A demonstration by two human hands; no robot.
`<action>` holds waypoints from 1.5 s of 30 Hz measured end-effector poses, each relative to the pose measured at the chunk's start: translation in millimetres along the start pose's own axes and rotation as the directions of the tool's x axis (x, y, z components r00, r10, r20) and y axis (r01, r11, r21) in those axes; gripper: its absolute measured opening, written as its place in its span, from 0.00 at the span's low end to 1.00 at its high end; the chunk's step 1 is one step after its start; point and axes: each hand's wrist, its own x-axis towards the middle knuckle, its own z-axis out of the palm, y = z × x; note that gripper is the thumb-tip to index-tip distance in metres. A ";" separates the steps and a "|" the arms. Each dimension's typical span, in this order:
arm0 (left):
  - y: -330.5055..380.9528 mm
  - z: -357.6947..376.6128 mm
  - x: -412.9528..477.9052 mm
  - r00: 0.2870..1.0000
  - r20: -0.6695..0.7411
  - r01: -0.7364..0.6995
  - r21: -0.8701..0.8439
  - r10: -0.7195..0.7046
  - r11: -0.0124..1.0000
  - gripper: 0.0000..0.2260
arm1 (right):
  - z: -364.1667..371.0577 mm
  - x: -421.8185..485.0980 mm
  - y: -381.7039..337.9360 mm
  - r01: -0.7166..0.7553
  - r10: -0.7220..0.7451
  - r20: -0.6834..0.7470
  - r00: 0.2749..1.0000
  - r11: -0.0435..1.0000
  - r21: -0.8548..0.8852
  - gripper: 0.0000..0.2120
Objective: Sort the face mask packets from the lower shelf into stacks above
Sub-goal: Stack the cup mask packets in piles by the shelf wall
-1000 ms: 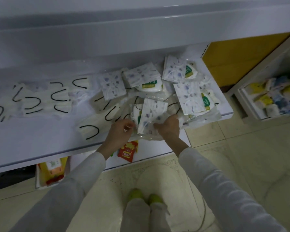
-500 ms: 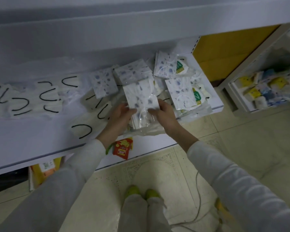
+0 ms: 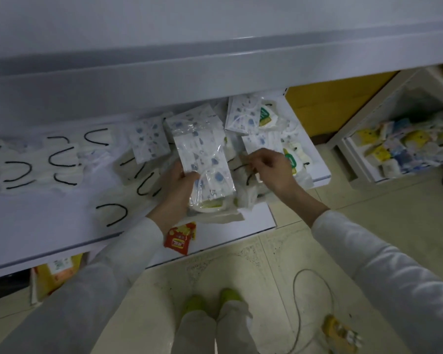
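Sorting looks barely begun: left hand (image 3: 175, 190) grips a packet bundle (image 3: 205, 159), right hand (image 3: 274, 167) pinches a loose packet (image 3: 244, 166); most still litter the lower shelf (image 3: 49, 213).

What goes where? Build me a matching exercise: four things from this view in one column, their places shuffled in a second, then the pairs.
Column one
1. patterned packets
2. red packet
3. shoes
4. right hand

Column two
a. on the floor tiles
b. gripped by the left hand
c. over the loose packets at the right end of the shelf
d. just below the shelf's front edge

Pairs: 1-b, 2-d, 3-a, 4-c
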 end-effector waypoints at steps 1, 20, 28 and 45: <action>0.2 -0.4 1.9 1.000 -0.009 -0.006 -0.019 0.006 1.000 0.19 | -9.9 8.1 9.7 -0.016 0.011 -0.114 0.993 0.999 -0.044 0.07; -23.0 22.0 15.4 0.995 -0.096 -0.001 -0.004 0.000 1.000 0.17 | -33.6 55.9 70.2 -0.360 0.383 -0.020 0.924 0.849 -0.388 0.16; -23.4 44.9 20.3 0.961 -0.194 0.150 -0.226 -0.195 0.963 0.12 | -51.7 21.9 42.0 -0.228 0.216 0.083 0.973 0.955 0.189 0.08; -18.6 35.2 17.2 0.971 -0.181 0.066 -0.433 -0.159 0.899 0.18 | 14.2 -11.7 -14.9 -0.098 -0.014 0.318 0.948 0.938 0.332 0.08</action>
